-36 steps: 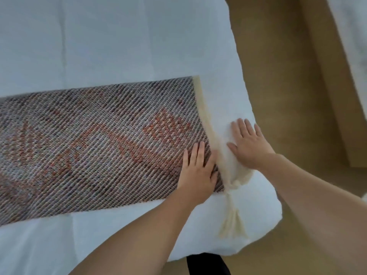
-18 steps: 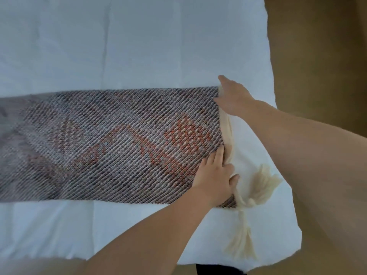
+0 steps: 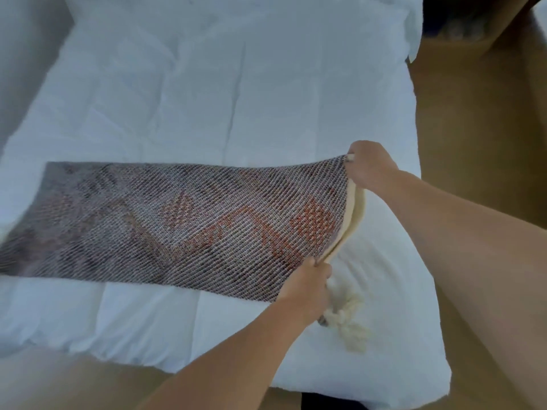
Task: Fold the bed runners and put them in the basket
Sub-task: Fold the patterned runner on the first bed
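White bed [image 3: 236, 93] fills view; woven grey-and-rust bed runner [image 3: 165, 226] lies across it, right end lifted. Right hand [image 3: 370, 167] pinches far corner, left hand [image 3: 307, 288] pinches near corner. Cream tassel [image 3: 349, 324] rests beside left hand.

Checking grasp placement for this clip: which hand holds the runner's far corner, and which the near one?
The right hand pinches the far corner of the bed runner; the left hand grips the near corner, beside the cream tassel.
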`<state>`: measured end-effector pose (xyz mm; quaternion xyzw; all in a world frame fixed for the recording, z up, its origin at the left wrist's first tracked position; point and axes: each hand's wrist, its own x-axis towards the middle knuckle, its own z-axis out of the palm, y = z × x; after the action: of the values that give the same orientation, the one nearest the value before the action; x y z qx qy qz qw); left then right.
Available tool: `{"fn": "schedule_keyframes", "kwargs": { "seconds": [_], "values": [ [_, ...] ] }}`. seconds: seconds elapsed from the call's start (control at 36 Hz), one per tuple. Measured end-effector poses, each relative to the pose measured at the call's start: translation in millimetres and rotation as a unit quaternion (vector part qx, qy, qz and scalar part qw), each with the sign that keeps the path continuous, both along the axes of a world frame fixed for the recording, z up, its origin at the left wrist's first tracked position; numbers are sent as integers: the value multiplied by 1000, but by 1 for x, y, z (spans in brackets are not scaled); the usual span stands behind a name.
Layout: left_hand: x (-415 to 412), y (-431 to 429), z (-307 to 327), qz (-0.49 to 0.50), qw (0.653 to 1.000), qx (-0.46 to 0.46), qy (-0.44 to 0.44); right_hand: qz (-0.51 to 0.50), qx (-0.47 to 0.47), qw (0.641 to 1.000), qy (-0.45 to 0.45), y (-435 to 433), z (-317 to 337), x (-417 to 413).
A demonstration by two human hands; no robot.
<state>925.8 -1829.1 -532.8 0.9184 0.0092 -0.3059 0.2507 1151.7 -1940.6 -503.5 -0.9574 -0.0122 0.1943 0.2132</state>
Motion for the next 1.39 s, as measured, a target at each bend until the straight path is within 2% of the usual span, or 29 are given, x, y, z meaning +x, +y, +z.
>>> {"fn": "schedule_keyframes", "kwargs": {
  "seconds": [0.17, 0.44, 0.56, 0.67, 0.78, 1.03, 1.25, 1.39],
  "values": [
    [-30, 85, 50, 71, 997, 11, -27, -11, 27, 999, -26, 38, 64, -27],
    [-67, 225, 104, 120, 989, 1, -88, -64, 115, 990, -44, 142, 138, -83],
    [-82, 279, 119, 121, 985, -13, -124, -51, 124, 989, -65, 194, 161, -101],
    [-98, 330, 135, 109, 980, -11, -167, -93, 144, 981, -85, 241, 180, -116],
    [-116, 377, 146, 117, 979, -21, -164, -128, 183, 970, -94, 286, 193, -129],
    [-150, 446, 148, 111, 984, -22, -136, -94, 209, 968, -101, 360, 207, -143],
    [-160, 486, 146, 208, 967, -3, -148, -41, 216, 970, -105, 419, 206, -132],
    [-162, 512, 142, 230, 959, 24, -165, -6, 222, 970, -100, 458, 201, -128]
  ]
}}
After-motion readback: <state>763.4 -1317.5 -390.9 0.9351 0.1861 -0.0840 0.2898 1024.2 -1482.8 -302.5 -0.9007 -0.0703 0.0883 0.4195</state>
